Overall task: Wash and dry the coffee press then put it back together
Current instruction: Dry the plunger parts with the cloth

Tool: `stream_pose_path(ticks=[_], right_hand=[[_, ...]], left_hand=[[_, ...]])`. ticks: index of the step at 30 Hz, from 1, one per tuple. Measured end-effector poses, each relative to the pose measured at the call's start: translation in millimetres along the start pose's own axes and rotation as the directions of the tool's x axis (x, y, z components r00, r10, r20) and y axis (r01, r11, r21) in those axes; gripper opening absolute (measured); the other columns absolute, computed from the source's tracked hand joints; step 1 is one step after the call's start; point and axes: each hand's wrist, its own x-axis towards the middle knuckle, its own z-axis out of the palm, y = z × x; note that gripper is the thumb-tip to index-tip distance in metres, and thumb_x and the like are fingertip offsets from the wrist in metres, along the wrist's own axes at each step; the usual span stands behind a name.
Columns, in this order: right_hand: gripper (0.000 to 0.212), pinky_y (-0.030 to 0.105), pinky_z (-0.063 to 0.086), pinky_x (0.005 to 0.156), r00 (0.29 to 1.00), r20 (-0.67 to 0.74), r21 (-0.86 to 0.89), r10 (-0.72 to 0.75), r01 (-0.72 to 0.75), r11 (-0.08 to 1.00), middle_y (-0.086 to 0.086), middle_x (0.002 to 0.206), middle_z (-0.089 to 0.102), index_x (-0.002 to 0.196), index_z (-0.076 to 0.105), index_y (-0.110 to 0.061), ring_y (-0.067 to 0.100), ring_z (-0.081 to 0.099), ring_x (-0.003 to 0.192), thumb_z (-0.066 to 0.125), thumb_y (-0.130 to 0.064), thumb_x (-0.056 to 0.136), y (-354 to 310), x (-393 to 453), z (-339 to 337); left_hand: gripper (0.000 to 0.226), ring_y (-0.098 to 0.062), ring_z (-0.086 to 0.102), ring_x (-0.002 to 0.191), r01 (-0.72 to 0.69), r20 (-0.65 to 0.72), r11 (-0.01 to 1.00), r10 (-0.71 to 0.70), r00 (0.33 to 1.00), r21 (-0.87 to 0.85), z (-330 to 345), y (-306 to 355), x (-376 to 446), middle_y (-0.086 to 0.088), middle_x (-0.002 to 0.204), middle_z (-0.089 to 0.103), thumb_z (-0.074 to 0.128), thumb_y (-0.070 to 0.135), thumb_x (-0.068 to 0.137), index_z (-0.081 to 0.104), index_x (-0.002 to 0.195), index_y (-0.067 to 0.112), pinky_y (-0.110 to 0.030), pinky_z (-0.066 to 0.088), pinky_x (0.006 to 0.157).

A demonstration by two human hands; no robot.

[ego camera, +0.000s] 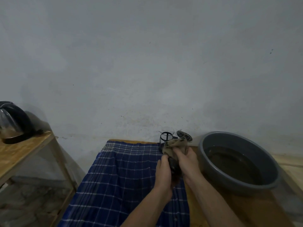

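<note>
My left hand [162,172] and my right hand [186,163] meet over the blue checked cloth [118,174]. Between them they hold a dark press part [174,165], likely the lid, wrapped in a tan rag [174,145]. My right hand grips the rag around it; my left hand holds the dark part from the left. The round metal filter disc [184,135] sticks up past the rag. The glass beaker in its black frame [166,135] stands upright at the cloth's far edge by the wall.
A grey basin [211,140] holding brownish water sits on the wooden table to the right. A black electric kettle [13,123] stands on a wooden shelf [21,153] at the left. The wall is close behind.
</note>
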Motion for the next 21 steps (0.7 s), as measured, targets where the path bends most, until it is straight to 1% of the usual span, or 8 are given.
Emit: stream_pose_path(ticks=[4,6,9,11,13,15,18,21], right_hand=[[0.021,0.026,0.050,0.074,0.993,0.119,-0.180,0.000,0.022,0.983,-0.001,0.105,0.068,0.111,0.059,-0.020,0.014,0.063,0.098,0.061,-0.015,0.090,1.1,2.3,-0.4],[0.024,0.030,0.053,0.078,0.990,0.140,-0.179,0.022,0.004,0.984,0.002,0.106,0.069,0.113,0.060,-0.017,0.016,0.063,0.099,0.062,-0.014,0.089,2.0,1.6,1.0],[0.025,0.035,0.055,0.080,0.998,0.037,-0.017,0.047,-0.047,0.999,0.008,0.102,0.070,0.110,0.061,-0.011,0.022,0.066,0.097,0.065,-0.020,0.087,-6.5,9.7,3.9],[0.032,0.042,0.056,0.083,0.991,-0.036,0.145,0.125,-0.119,0.982,0.012,0.105,0.068,0.114,0.059,-0.010,0.028,0.066,0.097,0.063,-0.030,0.089,-15.3,17.6,5.9],[0.036,0.047,0.055,0.087,0.987,-0.058,0.193,0.152,-0.138,0.971,0.013,0.108,0.066,0.117,0.057,-0.012,0.030,0.065,0.096,0.060,-0.035,0.090,-18.1,20.1,8.3],[0.032,0.041,0.055,0.083,0.997,-0.062,0.078,0.056,-0.051,0.996,0.009,0.110,0.064,0.119,0.057,-0.014,0.025,0.062,0.098,0.058,-0.031,0.092,-14.3,14.3,7.8],[0.020,0.021,0.047,0.067,0.991,0.119,-0.192,-0.065,0.087,0.977,-0.002,0.107,0.063,0.113,0.057,-0.021,0.007,0.058,0.091,0.057,-0.018,0.093,-5.4,3.6,0.0],[0.019,0.025,0.052,0.069,0.977,0.207,-0.281,-0.055,0.114,0.953,-0.001,0.103,0.068,0.111,0.059,-0.019,0.010,0.064,0.087,0.057,-0.014,0.092,-1.3,1.6,-9.1]], left_hand=[[0.044,-0.031,0.064,0.105,-0.029,-0.043,0.997,0.026,0.999,-0.065,-0.5,9.5,8.1,-0.015,0.115,0.067,0.048,0.049,0.088,0.063,0.118,0.020,-0.047,0.058,0.083],[0.044,-0.031,0.065,0.103,-0.029,-0.047,0.996,0.025,0.999,-0.079,-0.7,14.8,9.8,-0.015,0.112,0.068,0.047,0.048,0.090,0.063,0.117,0.018,-0.048,0.058,0.083],[0.044,-0.029,0.064,0.100,-0.055,-0.031,0.998,0.054,0.998,-0.040,-0.1,18.9,9.8,-0.015,0.114,0.066,0.047,0.047,0.090,0.061,0.119,0.017,-0.034,0.055,0.063],[0.047,-0.028,0.064,0.100,-0.048,-0.007,0.999,0.048,0.999,-0.009,3.2,16.8,8.4,-0.013,0.115,0.067,0.050,0.050,0.085,0.061,0.120,0.019,-0.032,0.052,0.062],[0.047,-0.027,0.065,0.099,-0.016,0.018,1.000,0.017,1.000,-0.023,6.0,16.6,4.8,-0.013,0.113,0.068,0.050,0.049,0.086,0.062,0.119,0.018,-0.033,0.054,0.064],[0.041,-0.024,0.065,0.085,-0.008,0.046,0.998,0.011,0.999,-0.064,2.7,16.4,4.8,-0.013,0.101,0.070,0.048,0.041,0.092,0.065,0.116,0.013,-0.030,0.051,0.059],[0.039,-0.019,0.057,0.062,-0.004,0.046,0.994,0.009,0.999,-0.105,-4.9,21.6,7.0,-0.011,0.080,0.066,0.043,0.038,0.097,0.067,0.105,0.008,-0.028,0.044,0.051],[0.045,-0.020,0.055,0.053,0.035,0.019,0.988,-0.033,0.999,-0.152,-6.8,26.9,7.5,-0.013,0.076,0.064,0.041,0.042,0.097,0.065,0.105,0.005,-0.027,0.042,0.047]])
